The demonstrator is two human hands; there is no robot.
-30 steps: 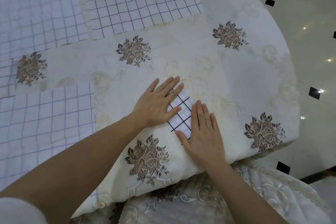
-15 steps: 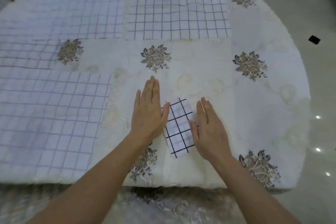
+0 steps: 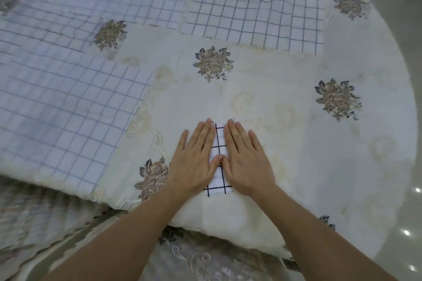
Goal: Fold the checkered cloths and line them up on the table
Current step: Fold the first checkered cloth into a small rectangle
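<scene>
— Cream embroidered tablecloth (image 3: pixel 269 107) covers the round table under us. Where do we have our hands?
— Both lie flat, fingers straight and close together. Our left hand (image 3: pixel 194 162) and our right hand (image 3: pixel 247 162) press side by side on the small folded checkered cloth (image 3: pixel 219 141), thumb tips touching over its middle.
— So we grip nothing?
— Nothing; we only press down with our palms. The folded checkered cloth, white with dark lines, sits near the table's front edge. A narrow strip of it shows between our hands, and its near end shows below our palms.
— And further out?
— To our left a large pale checkered cloth (image 3: pixel 57 109) lies spread flat, reaching the near edge. Behind it we see a second spread cloth (image 3: pixel 91 7), and just beside that, at the far side, a third spread cloth (image 3: pixel 258 11). Brown flower motifs (image 3: pixel 213 65) dot the tablecloth, and glossy floor (image 3: pixel 411 223) shows to our right.
</scene>
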